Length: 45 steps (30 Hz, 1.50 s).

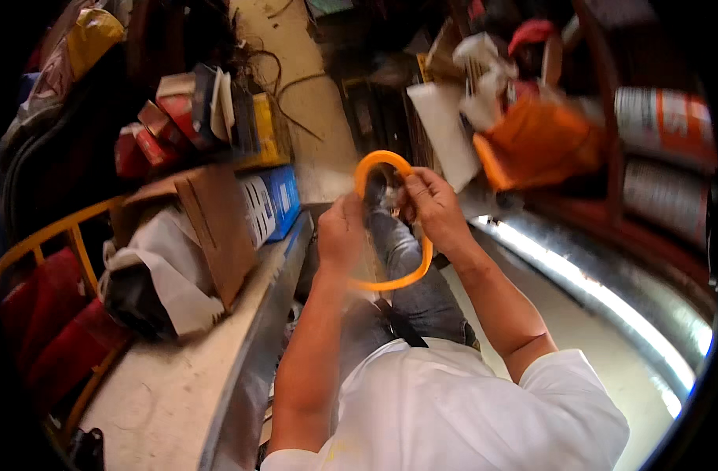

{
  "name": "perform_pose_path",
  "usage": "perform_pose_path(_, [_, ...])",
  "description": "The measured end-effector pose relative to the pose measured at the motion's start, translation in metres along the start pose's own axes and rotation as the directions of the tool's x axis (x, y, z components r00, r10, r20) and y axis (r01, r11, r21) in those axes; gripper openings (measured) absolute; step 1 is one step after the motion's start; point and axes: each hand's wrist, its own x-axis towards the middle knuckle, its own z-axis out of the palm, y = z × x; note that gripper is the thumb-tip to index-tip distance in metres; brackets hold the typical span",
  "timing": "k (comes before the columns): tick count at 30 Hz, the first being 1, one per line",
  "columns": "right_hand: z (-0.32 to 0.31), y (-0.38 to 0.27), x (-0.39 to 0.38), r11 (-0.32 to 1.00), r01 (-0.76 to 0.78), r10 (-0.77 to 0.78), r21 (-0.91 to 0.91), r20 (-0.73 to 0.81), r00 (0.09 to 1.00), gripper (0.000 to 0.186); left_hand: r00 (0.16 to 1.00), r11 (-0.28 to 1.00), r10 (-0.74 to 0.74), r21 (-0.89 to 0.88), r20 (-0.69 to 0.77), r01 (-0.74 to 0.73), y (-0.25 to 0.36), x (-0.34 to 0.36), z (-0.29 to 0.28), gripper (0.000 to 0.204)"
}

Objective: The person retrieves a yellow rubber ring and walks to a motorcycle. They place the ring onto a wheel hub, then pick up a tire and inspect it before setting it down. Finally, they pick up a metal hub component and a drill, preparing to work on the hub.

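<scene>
An orange loop (pixel 394 282), smooth and roughly oval, is stretched between my two hands in front of my lap. My left hand (pixel 341 235) is closed on its left side, somewhat blurred by motion. At the upper right of the loop, my right hand (pixel 436 206) grips it between thumb and bent fingers. Inside the loop my grey trousers (pixel 398 239) show through. Whether the loop is a belt, a hose or a rigid ring, I cannot tell.
To my left, an open cardboard box (pixel 217 228) with white plastic stands beside a blue-and-white box (pixel 280 202) on a pale counter (pixel 162 392). To my right lie an orange bag (pixel 543 145), large cans (pixel 665 125) and a bright glass-edged counter (pixel 586 275).
</scene>
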Motion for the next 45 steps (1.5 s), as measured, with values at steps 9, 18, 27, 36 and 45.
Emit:
perform_pose_path(9, [-0.004, -0.181, 0.096, 0.508, 0.542, -0.452, -0.670, 0.328, 0.829, 0.026, 0.953, 0.937, 0.151, 0.269, 0.264, -0.223, 0.152, 0.128, -0.045, 0.044])
perform_pose_path(18, [0.038, -0.292, 0.208, 0.768, 0.434, -0.257, -0.470, 0.394, 0.882, 0.036, 0.734, 0.993, -0.072, -0.023, 0.675, 0.118, 0.227, 0.291, -0.113, 0.044])
perform_pose_path(27, [0.184, -0.385, 0.402, 0.395, 0.648, -0.241, -0.651, 0.607, 0.757, 0.030, 0.987, 0.916, 0.091, 0.401, -0.136, -0.029, 0.231, 0.408, -0.207, 0.043])
perform_pose_path(36, [0.330, -0.450, 0.588, 0.427, 0.829, -0.024, -0.361, 0.912, 0.409, 0.045, 0.960, 0.990, -0.111, -0.112, -0.257, 0.085, 0.259, 0.522, -0.291, 0.053])
perform_pose_path(45, [0.397, -0.631, 0.855, 0.492, 0.779, -0.062, -0.389, 0.876, 0.478, 0.037, 0.941, 0.990, -0.076, 0.091, -0.330, 0.112, 0.359, 0.824, -0.364, 0.037])
